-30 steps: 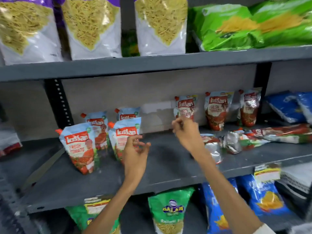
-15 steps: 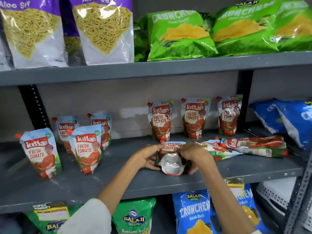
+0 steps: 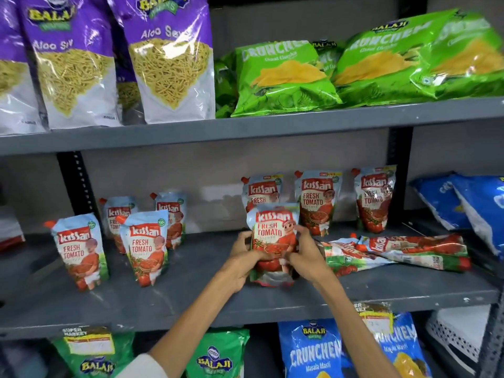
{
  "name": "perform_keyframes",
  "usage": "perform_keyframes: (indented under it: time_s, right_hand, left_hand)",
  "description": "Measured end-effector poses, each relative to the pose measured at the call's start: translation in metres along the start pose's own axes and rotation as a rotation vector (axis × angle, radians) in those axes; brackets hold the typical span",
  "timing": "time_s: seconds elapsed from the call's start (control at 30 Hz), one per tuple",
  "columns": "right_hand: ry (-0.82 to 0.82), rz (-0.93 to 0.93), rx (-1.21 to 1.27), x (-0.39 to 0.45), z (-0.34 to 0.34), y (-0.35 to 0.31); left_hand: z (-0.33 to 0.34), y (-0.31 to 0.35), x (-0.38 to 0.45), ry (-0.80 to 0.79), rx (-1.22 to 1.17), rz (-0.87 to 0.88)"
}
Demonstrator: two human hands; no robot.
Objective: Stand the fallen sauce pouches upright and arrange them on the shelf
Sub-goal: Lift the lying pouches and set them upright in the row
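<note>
A Kissan tomato sauce pouch (image 3: 273, 230) stands nearly upright on the grey middle shelf (image 3: 191, 298), held from both sides. My left hand (image 3: 242, 264) grips its left edge and my right hand (image 3: 306, 256) grips its right edge. Three upright pouches (image 3: 317, 200) stand in a row behind it against the back wall. Several more upright pouches (image 3: 146, 246) stand at the left. Two fallen pouches (image 3: 414, 251) lie flat on the shelf just right of my right hand.
Purple Aloo Sev bags (image 3: 169, 58) and green Crunchem bags (image 3: 281, 75) fill the upper shelf. Blue bags (image 3: 463, 203) lean at the right of the middle shelf. Green and blue snack bags (image 3: 313, 353) sit below. A black upright post (image 3: 77, 186) stands behind.
Both hands moved right from the left group, took hold of a fallen pouch lying flat, and raised it nearly upright. The camera view shifted to the right.
</note>
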State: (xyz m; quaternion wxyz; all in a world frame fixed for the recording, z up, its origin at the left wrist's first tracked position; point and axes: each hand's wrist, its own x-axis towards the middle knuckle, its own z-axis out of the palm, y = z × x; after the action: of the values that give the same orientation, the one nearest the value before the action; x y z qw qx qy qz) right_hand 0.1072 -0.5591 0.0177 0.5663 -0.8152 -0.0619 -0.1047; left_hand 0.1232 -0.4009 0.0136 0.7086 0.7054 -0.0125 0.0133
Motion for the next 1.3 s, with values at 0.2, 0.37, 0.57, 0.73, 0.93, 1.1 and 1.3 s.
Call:
perform_keyframes:
  time_s: [0.2, 0.37, 0.57, 0.73, 0.93, 1.1, 1.3]
  right_hand:
    - [0.088, -0.182, 0.102, 0.018, 0.007, -0.004]
    - [0.017, -0.176, 0.044, 0.025, 0.019, 0.026]
    - [0.010, -0.150, -0.016, 0.027, 0.015, 0.029]
    - [0.453, -0.204, -0.184, 0.002, -0.027, 0.017]
    - [0.096, 0.573, -0.463, -0.005, -0.117, 0.029]
    - [-0.005, 0.695, -0.388, 0.008, -0.144, 0.049]
    - [-0.083, 0.539, -0.451, 0.019, -0.152, 0.064]
  left_hand:
    - [-0.007, -0.002, 0.011, -0.019, 0.125, 0.451]
    - [-0.017, -0.043, 0.025, -0.011, 0.135, 0.394]
    - [-0.013, -0.041, 0.017, 0.094, 0.159, 0.458]
    - [0.011, -0.020, -0.022, 0.408, 0.325, 0.797]
    - [0.078, 0.037, 0.000, -0.100, 0.449, 0.797]
    - [0.152, 0.046, 0.079, -0.149, 0.733, 0.283]
    - [0.161, 0.035, 0.112, -0.413, 1.074, -0.156]
